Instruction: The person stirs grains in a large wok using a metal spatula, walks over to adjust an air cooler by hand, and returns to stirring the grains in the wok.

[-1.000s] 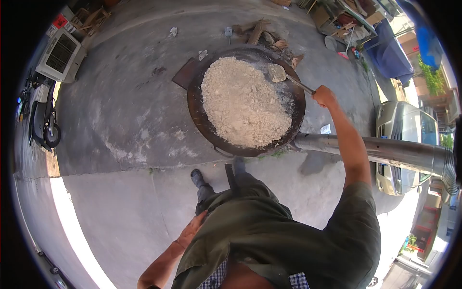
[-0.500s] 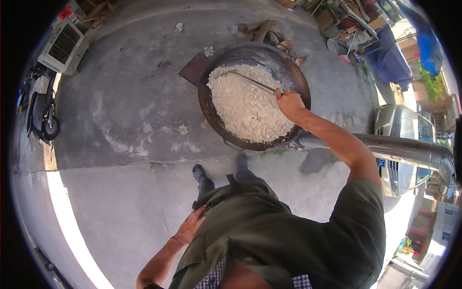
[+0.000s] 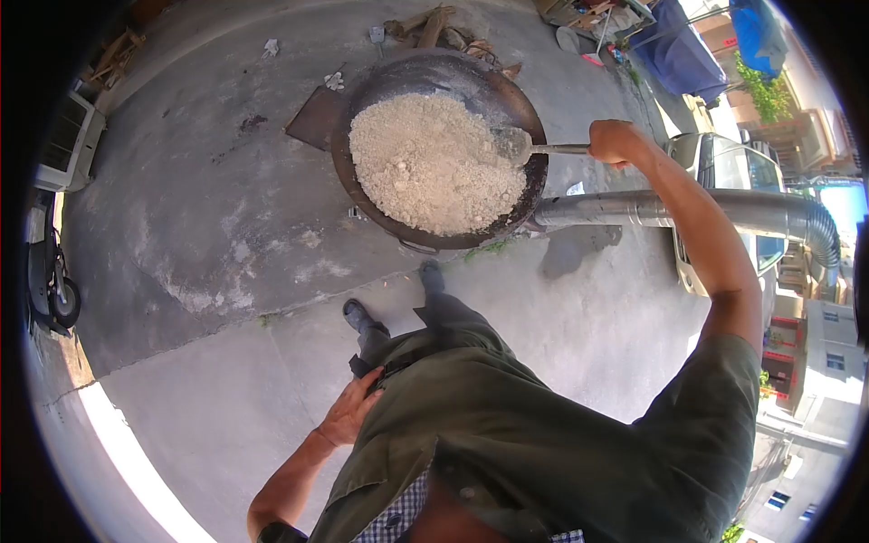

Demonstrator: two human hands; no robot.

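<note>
A big dark round pan (image 3: 362,190) sits on the concrete ground ahead of my feet, heaped with a pale crumbly mass (image 3: 430,163). My right hand (image 3: 615,142) is stretched out past the pan's right rim and grips the handle of a long metal spatula (image 3: 529,147). Its blade rests at the right edge of the heap with some of the pale stuff on it. My left hand (image 3: 348,412) lies flat against my hip on my green clothing, fingers spread, holding nothing.
A shiny metal duct (image 3: 688,210) runs from the pan's right side away to the right. Firewood (image 3: 434,27) lies behind the pan, a flat metal sheet (image 3: 312,118) at its left. A car (image 3: 724,172) stands right, a scooter (image 3: 50,281) far left.
My right hand pulled the spatula from the heap's far left back to the right rim, arm now extended outward. The view shifted, and my left hand settled on my hip.
</note>
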